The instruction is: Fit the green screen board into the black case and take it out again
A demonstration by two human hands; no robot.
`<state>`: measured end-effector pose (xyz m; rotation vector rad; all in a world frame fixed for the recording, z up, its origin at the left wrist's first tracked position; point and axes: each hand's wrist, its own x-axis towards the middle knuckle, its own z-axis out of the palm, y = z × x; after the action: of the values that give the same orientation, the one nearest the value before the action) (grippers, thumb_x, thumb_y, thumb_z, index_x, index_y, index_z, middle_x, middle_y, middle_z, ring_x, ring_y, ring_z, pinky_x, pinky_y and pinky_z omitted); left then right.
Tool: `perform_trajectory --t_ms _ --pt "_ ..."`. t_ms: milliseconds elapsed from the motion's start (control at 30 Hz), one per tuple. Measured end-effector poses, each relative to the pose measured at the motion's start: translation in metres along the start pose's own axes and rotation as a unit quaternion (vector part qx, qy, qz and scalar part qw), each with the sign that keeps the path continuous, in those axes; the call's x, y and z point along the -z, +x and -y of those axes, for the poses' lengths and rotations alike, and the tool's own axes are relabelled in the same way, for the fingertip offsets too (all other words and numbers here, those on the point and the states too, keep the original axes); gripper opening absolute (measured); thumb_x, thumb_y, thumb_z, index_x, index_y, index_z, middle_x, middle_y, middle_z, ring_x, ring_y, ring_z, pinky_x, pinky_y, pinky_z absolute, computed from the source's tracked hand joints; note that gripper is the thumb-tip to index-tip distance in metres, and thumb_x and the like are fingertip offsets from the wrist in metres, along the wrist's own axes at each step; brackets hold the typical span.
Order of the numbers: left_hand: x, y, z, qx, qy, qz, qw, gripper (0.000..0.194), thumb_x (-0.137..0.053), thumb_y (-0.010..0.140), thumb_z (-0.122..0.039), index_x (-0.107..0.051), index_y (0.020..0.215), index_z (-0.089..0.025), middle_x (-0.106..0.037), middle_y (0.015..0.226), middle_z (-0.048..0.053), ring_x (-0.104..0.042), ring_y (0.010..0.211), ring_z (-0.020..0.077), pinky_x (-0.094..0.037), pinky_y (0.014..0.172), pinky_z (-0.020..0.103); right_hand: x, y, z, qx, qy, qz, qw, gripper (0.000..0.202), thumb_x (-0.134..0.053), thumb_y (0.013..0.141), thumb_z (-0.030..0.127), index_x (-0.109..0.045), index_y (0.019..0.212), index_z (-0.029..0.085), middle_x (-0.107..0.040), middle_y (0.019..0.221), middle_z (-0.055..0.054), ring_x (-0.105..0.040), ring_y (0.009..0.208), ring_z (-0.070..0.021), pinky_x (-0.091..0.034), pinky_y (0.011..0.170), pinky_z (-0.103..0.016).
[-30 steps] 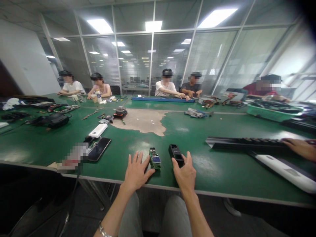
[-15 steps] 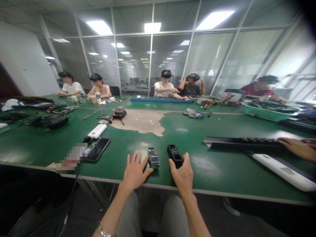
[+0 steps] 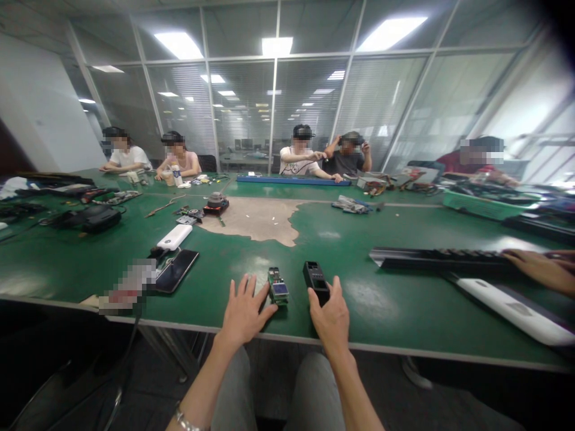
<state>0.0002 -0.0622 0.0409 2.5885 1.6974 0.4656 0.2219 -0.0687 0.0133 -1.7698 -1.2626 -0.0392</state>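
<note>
Flat on the green table [image 3: 215,263], my left hand [image 3: 245,308] lies with its fingers spread. Its thumb and index finger are at the left edge of a small green circuit board [image 3: 278,288] with a little screen; whether they touch it I cannot tell. To the right of the board, my right hand [image 3: 331,314] is closed round the near end of a black plastic housing [image 3: 316,278] with cut-out openings. The housing lies on the table, tilted slightly away to the left. My right fingers are partly hidden behind it.
On the left are a dark phone [image 3: 177,269], a white power bank [image 3: 175,237] and cables. To the right, a person's hand [image 3: 539,269] rests by a long black rail [image 3: 435,260], near a white device [image 3: 516,310]. Farther back stand a green basket [image 3: 489,206] and several seated people.
The view has shifted slightly. Both hands, the circuit board and the black housing keep nearly the same places. Across the table, a person's arm has lifted a little.
</note>
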Motion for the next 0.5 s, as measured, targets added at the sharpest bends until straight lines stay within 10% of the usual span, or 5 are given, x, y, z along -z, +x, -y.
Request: perform_trajectory --t_ms 500 --pt "-0.003 0.001 0.001 0.001 0.005 -0.003 1.0 0.061 -0.028 0.093 -0.067 -0.039 0.144 -0.035 -0.034 0.155 0.007 -0.021 0.144 0.0337 -0.012 0.114 0.062 0.015 -0.002 0.025 -0.064 0.088 -0.003 0.994 0.085 -0.057 0.081 0.055 -0.029 0.148 0.01 -0.067 0.116 -0.016 -0.064 0.107 -0.03 -0.047 0.093 -0.043"
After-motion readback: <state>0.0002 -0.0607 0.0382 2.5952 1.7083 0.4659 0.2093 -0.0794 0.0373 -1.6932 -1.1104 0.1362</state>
